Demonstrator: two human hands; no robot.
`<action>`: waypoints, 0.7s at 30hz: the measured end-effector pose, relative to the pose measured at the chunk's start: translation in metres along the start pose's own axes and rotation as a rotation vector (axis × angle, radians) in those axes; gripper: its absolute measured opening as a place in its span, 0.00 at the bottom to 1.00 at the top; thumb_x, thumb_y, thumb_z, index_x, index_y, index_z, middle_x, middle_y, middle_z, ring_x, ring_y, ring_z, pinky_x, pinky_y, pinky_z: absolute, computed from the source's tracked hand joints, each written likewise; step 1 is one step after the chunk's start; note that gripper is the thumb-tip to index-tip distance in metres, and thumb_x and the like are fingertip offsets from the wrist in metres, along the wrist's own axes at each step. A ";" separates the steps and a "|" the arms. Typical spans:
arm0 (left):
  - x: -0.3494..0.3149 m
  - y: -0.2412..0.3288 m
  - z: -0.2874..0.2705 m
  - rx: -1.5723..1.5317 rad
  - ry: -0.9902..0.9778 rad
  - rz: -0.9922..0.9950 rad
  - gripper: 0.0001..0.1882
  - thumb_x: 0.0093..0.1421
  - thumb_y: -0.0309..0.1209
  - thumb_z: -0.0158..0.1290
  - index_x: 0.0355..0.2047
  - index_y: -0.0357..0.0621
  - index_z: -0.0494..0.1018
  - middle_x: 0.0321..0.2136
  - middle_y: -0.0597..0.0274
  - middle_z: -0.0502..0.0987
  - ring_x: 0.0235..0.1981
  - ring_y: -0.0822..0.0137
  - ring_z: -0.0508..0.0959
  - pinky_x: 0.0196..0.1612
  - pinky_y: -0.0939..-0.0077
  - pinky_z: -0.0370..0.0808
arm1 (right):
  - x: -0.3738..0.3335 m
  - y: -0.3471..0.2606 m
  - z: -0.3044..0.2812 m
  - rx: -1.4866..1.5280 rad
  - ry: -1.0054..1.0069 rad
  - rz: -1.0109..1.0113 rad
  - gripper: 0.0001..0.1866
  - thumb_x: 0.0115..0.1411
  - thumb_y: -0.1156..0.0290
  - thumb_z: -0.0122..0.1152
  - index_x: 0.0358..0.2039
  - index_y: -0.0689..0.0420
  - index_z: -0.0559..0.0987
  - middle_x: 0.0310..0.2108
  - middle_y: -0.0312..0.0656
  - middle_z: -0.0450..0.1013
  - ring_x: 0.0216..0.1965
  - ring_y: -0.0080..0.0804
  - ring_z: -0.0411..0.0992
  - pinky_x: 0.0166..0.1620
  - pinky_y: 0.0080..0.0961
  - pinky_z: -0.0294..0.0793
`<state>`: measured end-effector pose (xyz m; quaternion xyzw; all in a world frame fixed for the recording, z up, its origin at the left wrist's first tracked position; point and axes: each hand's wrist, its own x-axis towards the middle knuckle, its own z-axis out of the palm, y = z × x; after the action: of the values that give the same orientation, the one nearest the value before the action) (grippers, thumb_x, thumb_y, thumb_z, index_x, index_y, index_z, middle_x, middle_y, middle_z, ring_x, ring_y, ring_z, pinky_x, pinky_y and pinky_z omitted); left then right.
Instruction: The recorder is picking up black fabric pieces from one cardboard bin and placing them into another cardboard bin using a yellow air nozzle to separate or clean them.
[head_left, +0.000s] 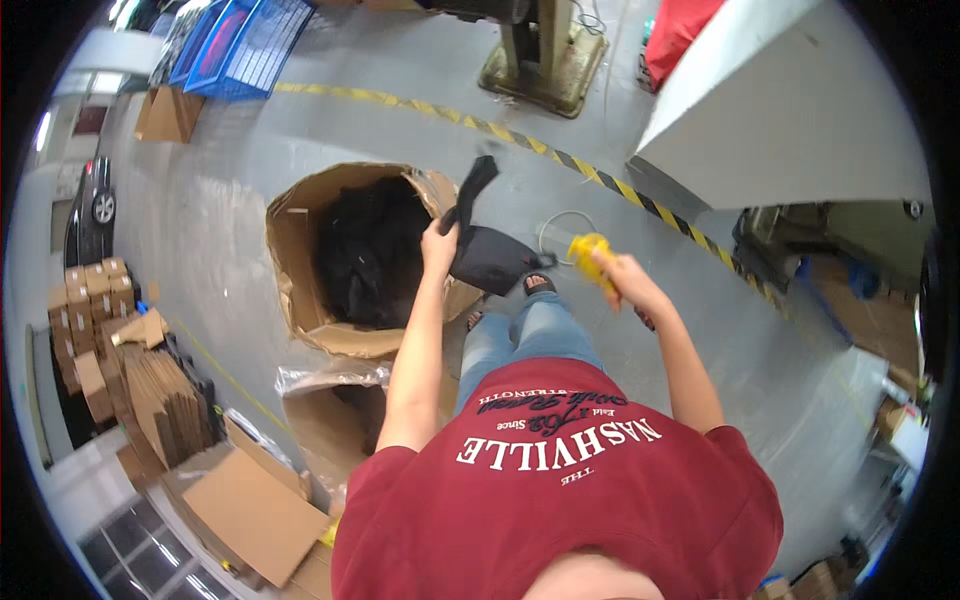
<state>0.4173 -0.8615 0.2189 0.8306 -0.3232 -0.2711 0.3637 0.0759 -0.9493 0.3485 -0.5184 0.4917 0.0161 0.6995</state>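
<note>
The left hand pinches a black cloth, its narrow strip reaching far, its broad, smooth panel spreading right. Right of it, the right hand wraps around a bulky yellow tool. Left of the cloth, a rounded cardboard box holds crumpled black fabric. Beyond, striped tape crosses smooth grey floor.
</note>
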 end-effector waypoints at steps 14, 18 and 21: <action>-0.310 -0.186 -0.336 0.695 1.172 -0.554 0.30 0.51 0.44 0.59 0.45 0.33 0.67 0.40 0.41 0.73 0.44 0.48 0.73 0.48 0.58 0.68 | 0.075 -0.032 0.120 0.062 -0.334 0.170 0.33 0.62 0.41 0.37 0.42 0.60 0.75 0.19 0.40 0.72 0.09 0.16 0.52 0.14 0.14 0.50; -0.266 -0.241 -0.311 0.922 0.804 -1.143 0.45 0.42 0.47 0.63 0.54 0.36 0.56 0.54 0.41 0.60 0.54 0.44 0.62 0.53 0.50 0.60 | 0.099 -0.021 0.183 0.045 -0.277 0.231 0.33 0.62 0.41 0.37 0.43 0.60 0.74 0.18 0.40 0.73 0.09 0.15 0.52 0.14 0.14 0.51; -0.119 -0.232 -0.265 0.053 0.452 -0.606 0.19 0.43 0.28 0.56 0.37 0.35 0.72 0.40 0.43 0.73 0.45 0.49 0.71 0.50 0.60 0.66 | 0.109 -0.004 0.223 0.115 -0.289 0.348 0.35 0.61 0.41 0.39 0.44 0.66 0.72 0.17 0.42 0.72 0.08 0.16 0.52 0.14 0.13 0.50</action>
<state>0.6011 -0.5387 0.2195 0.9365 0.0187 -0.1676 0.3073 0.2839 -0.8392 0.2703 -0.3774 0.4685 0.1824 0.7777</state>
